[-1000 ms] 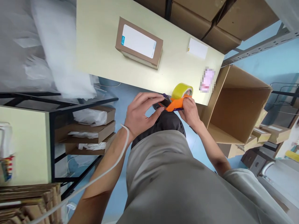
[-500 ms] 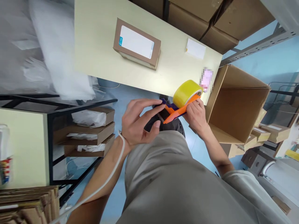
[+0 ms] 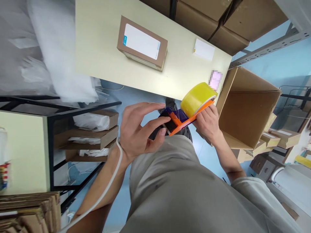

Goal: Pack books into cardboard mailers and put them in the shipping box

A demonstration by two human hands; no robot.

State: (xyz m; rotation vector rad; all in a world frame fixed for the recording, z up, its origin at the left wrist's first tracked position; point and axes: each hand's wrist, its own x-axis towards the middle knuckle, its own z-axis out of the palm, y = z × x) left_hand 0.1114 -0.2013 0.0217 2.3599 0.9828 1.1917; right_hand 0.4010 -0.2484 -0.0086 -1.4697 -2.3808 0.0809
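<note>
My right hand (image 3: 207,121) grips a tape dispenser (image 3: 186,123) with an orange side and dark blue parts. A wide roll of yellow tape (image 3: 196,98) sits on it, above the hand. My left hand (image 3: 141,132) is at the dispenser's other end, its fingers apart and the index finger stretched out. Its middle fingertip touches or nearly touches the black part near the toothed edge, with the thumb just below. Whether a tape end lies between them I cannot tell. On the table beyond stands a closed brown box (image 3: 143,42) with a white label.
The pale table (image 3: 97,48) also carries a small white box (image 3: 204,49) and a blurred pink item (image 3: 215,80). At its right end stands a large open carton (image 3: 252,116). Left is a black-framed rack (image 3: 51,145) holding trays of plastic bags. Stacked cartons (image 3: 196,16) line the back.
The dispenser and my right hand have shifted slightly right, its front end tipping a little lower. My left hand has moved slightly left, its thumb and middle finger closer together.
</note>
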